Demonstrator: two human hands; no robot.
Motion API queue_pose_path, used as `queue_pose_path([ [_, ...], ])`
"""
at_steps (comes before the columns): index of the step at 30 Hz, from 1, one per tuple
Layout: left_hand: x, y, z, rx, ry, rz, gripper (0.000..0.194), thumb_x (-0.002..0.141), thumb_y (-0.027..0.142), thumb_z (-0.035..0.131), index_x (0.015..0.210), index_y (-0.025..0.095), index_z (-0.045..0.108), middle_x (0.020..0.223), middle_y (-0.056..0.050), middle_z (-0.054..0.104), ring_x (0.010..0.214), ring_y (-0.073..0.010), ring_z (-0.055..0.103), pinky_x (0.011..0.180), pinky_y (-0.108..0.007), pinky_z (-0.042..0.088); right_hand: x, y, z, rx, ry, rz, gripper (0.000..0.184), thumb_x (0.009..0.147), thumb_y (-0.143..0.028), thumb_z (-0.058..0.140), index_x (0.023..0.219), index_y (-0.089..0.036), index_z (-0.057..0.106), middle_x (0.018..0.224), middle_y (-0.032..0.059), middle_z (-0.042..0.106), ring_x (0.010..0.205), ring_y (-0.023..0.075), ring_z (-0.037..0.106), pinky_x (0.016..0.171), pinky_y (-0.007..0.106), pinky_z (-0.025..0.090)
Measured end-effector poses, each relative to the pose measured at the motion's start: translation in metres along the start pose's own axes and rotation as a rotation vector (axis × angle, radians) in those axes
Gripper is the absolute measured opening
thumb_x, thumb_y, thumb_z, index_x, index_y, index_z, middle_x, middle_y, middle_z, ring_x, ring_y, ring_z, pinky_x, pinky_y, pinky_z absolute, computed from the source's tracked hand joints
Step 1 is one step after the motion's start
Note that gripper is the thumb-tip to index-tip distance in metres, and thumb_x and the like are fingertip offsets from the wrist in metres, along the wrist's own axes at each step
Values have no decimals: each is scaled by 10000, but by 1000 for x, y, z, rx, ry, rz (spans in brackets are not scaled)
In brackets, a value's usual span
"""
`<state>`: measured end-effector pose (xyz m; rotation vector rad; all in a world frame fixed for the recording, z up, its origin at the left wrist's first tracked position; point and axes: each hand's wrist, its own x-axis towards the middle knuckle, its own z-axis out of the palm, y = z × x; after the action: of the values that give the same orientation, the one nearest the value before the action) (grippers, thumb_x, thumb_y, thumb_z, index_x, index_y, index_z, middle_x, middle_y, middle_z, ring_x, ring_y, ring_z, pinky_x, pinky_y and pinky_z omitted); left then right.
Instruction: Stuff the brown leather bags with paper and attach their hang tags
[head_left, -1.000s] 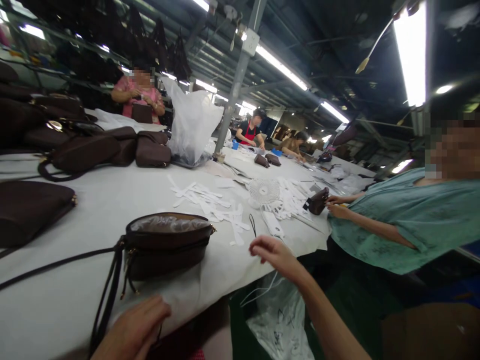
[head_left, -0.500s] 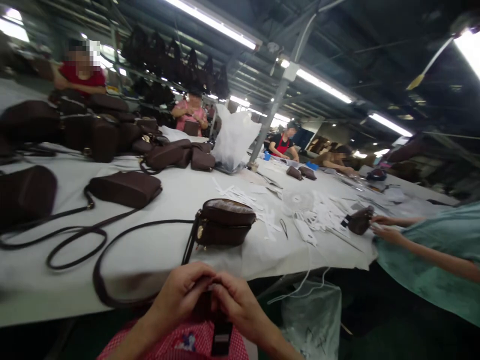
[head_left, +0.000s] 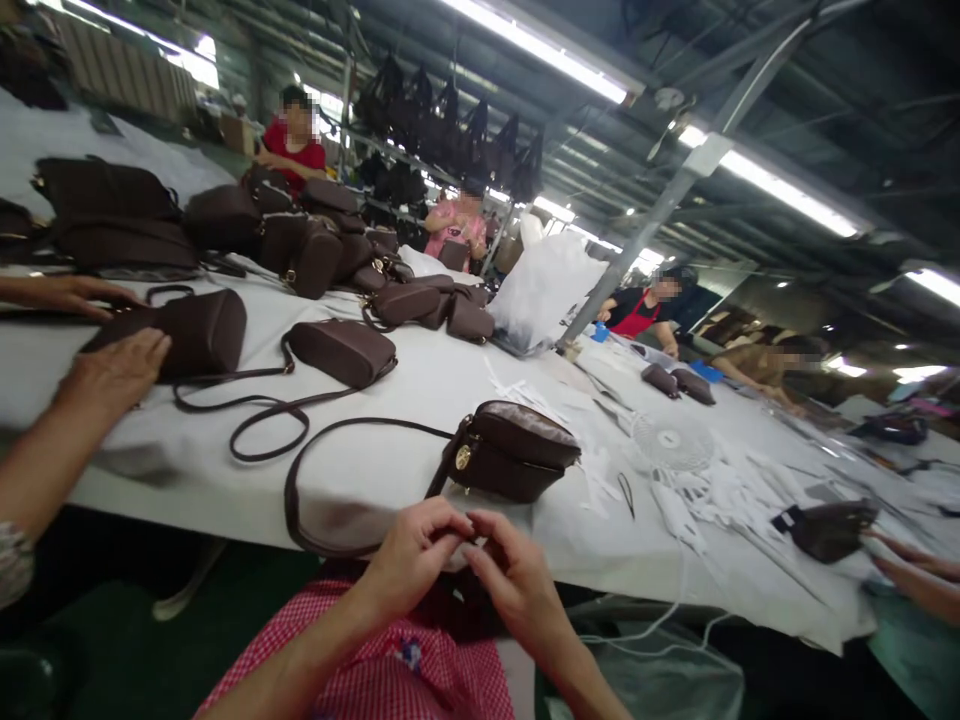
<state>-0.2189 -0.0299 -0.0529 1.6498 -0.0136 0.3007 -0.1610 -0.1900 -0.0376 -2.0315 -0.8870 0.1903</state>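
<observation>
My left hand (head_left: 420,550) and my right hand (head_left: 514,575) meet above my lap at the table's front edge. Both are closed in a pinch, fingertips nearly touching. Whatever they hold is too small or hidden to name. Beneath them a dark brown item (head_left: 461,605) shows in part, its kind unclear. Just beyond my fingers, a small dark brown handbag (head_left: 517,455) stands on the white-covered table (head_left: 420,460), a gold charm on its side. Its long strap (head_left: 300,500) loops left and hangs over the edge.
At left, a co-worker's hands (head_left: 112,370) touch a brown bag (head_left: 202,330). Another brown bag (head_left: 345,350) lies nearby, with a pile of bags (head_left: 315,250) behind. White strips (head_left: 720,490) and a clear plastic bag (head_left: 660,670) are at right, near another person's hands (head_left: 911,570).
The view has swung left, so the table's things sit further right. A co-worker's hands on a bag have come into sight at left. My hands stay together; the black tag below them no longer shows.
</observation>
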Motion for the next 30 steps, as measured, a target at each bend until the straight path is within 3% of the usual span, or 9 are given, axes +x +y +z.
queue_pose_path([
  [9,20,-9,0,-290,-69,-121,68,755,214,546,799,186,502,666,45,482,594,-105,462,575,-224,397,25,0,-14,-189,-24,-331,153,939,-209,501,888,-203,646,782,16,623,700,123,596,643,209,468],
  [12,34,-15,-7,-23,67,-29,82,798,225,502,863,194,543,812,-12,571,771,-165,542,729,-291,452,42,-3,-35,-348,-3,-356,171,938,-203,480,844,-207,623,786,20,620,709,138,581,653,234,450],
  [15,50,-32,-11,342,249,54,310,790,234,531,1099,204,528,1120,-85,582,1067,-242,515,950,-390,412,62,-6,-58,-424,96,-329,130,923,-235,505,833,-210,597,793,18,629,737,157,582,685,258,444],
  [18,62,-55,-6,625,168,-10,498,746,275,601,1217,177,472,1194,-120,563,1109,-283,499,961,-429,410,83,-6,-74,-365,87,-218,121,917,-281,509,856,-211,586,736,1,612,639,145,580,602,243,449],
  [21,69,-71,-4,876,6,-77,297,757,216,557,1049,165,565,1056,-116,623,999,-284,552,870,-408,434,104,-6,-78,-379,17,-222,142,907,-283,503,817,-212,587,722,4,607,643,153,588,612,252,466],
  [23,76,-69,-17,922,-99,-88,188,774,145,496,927,185,597,947,-84,658,908,-250,591,793,-349,440,117,-6,-78,-443,-37,-310,154,907,-258,486,804,-213,593,866,38,646,790,174,619,723,278,487],
  [26,101,-45,-65,879,-281,-26,155,768,122,513,846,209,615,850,-26,674,798,-190,607,679,-263,419,136,-9,-77,-594,-106,-364,165,911,-217,454,824,-214,594,1230,76,591,950,189,620,816,313,484],
  [28,123,-21,-101,967,-235,34,179,769,90,523,862,206,621,868,-29,671,826,-183,602,691,-257,416,147,-12,-77,-721,-177,-324,153,912,-195,452,842,-210,588,1305,76,553,945,186,622,795,308,477],
  [30,141,4,-123,1169,-36,94,179,784,61,512,860,181,620,925,-76,654,865,-205,588,725,-293,423,155,-15,-75,-821,-250,-269,134,919,-183,458,865,-203,579,1191,72,615,874,174,625,737,280,458],
])
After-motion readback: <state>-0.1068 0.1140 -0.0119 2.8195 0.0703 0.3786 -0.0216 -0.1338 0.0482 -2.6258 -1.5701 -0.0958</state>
